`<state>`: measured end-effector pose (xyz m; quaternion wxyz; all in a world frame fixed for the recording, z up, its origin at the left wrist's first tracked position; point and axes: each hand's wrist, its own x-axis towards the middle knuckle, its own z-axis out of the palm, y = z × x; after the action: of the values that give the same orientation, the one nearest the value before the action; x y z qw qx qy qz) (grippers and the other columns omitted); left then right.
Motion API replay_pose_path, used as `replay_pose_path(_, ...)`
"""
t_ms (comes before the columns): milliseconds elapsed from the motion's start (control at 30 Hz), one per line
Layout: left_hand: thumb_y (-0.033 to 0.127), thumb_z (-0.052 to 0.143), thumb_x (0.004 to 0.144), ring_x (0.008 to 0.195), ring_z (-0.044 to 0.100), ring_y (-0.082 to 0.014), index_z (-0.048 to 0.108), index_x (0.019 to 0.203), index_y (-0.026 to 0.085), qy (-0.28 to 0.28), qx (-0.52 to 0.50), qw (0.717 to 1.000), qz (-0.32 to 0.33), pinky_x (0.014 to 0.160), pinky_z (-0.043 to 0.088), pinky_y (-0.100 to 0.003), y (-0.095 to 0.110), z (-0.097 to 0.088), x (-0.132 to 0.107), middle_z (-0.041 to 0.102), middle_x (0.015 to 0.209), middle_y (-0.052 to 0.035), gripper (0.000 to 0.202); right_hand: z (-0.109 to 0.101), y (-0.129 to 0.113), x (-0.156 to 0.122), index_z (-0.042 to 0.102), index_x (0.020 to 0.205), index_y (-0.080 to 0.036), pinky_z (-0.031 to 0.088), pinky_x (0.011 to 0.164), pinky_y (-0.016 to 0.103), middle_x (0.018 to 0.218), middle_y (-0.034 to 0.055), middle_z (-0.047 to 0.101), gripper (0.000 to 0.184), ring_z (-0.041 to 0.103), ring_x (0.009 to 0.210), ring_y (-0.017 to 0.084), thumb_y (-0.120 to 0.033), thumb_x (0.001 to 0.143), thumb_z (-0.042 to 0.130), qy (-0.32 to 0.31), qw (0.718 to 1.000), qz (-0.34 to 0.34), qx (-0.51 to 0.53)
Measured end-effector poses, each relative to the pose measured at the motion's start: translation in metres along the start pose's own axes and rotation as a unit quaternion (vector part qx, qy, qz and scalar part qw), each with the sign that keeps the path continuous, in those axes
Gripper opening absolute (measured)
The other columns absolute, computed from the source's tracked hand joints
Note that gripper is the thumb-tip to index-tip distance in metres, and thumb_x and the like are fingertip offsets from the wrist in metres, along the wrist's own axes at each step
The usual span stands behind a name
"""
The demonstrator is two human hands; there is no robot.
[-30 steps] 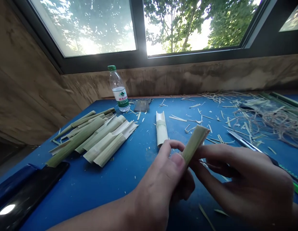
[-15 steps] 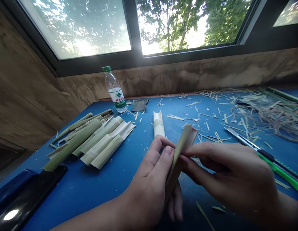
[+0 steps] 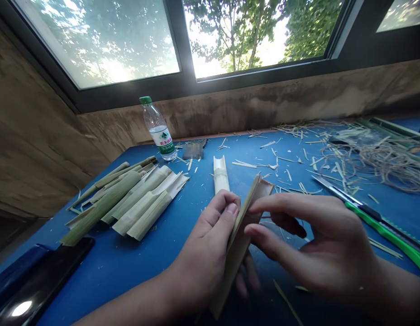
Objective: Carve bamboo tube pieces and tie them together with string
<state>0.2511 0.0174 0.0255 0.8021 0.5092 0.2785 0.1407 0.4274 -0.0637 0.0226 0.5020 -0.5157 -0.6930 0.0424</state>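
My left hand (image 3: pixel 205 242) is closed around a split bamboo piece (image 3: pixel 240 235), thumb on its near edge and the other fingers behind it. The piece stands tilted, its hollow inner face turned to the right. My right hand (image 3: pixel 332 244) has thumb and index finger spread apart; the index fingertip is at the inner face, and whether it touches I cannot tell. Just behind my left hand, another split bamboo length (image 3: pixel 221 174) lies hollow side up. A green utility knife (image 3: pixel 373 217) with its blade out rests to the right of my right hand.
Several split bamboo pieces (image 3: pixel 135 199) lie at the left beside a black, glossy object (image 3: pixel 57 280). A water bottle (image 3: pixel 159 131) stands at the back near the window. Bamboo slivers litter the blue table (image 3: pixel 169 258), with tangled fibres (image 3: pixel 389 163) at the right.
My right thumb and index finger have parted from their pinch at the bamboo's edge. The held piece sits lower in my left hand, its lower end showing more. The view has shifted slightly.
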Motion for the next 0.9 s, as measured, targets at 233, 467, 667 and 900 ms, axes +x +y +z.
replay_pose_path(233,0.054,0.036,0.117,0.038,0.062,-0.0134,0.034,0.114,0.029,-0.002,-0.029,1.000,0.012,0.039,0.046,-0.017,0.004,-0.003,0.000,0.084,0.088,-0.0080,0.026,-0.008,0.018,0.013,0.076,0.101,-0.025,0.053,0.057,0.026,0.074,0.0003,0.062,0.031,0.059,0.065,0.015,-0.054,0.108,0.068,0.110,0.950,0.202,0.213)
replay_pose_path(467,0.064,0.035,0.115,0.035,0.064,-0.0179,0.036,0.115,0.030,-0.072,-0.075,0.995,-0.010,0.034,0.047,-0.018,-0.001,-0.006,-0.002,0.078,0.069,-0.0021,0.034,-0.007,0.041,0.021,0.074,0.110,-0.018,0.039,0.046,0.021,0.064,-0.0048,0.054,0.039,0.043,0.051,0.010,-0.057,0.101,0.076,-0.153,0.816,0.373,0.414)
replay_pose_path(667,0.055,0.037,0.116,0.032,0.059,-0.0151,0.043,0.130,0.025,-0.062,-0.055,0.997,-0.008,0.035,0.045,-0.017,0.004,-0.004,-0.007,0.077,0.067,-0.0036,0.034,-0.004,0.032,0.018,0.083,0.126,-0.020,0.043,0.050,0.020,0.081,0.0008,0.073,0.039,0.053,0.056,0.008,-0.040,0.093,0.090,-0.175,0.868,0.259,0.387)
replay_pose_path(900,0.057,0.038,0.116,0.032,0.059,-0.0165,0.041,0.150,0.021,-0.110,-0.046,0.993,-0.023,0.034,0.046,-0.019,-0.001,-0.007,-0.002,0.075,0.066,-0.0036,0.050,-0.005,0.023,0.018,0.091,0.108,-0.029,0.064,0.076,0.031,0.091,0.0034,0.085,0.015,0.080,0.082,0.020,-0.035,0.094,0.089,-0.158,0.910,0.190,0.332)
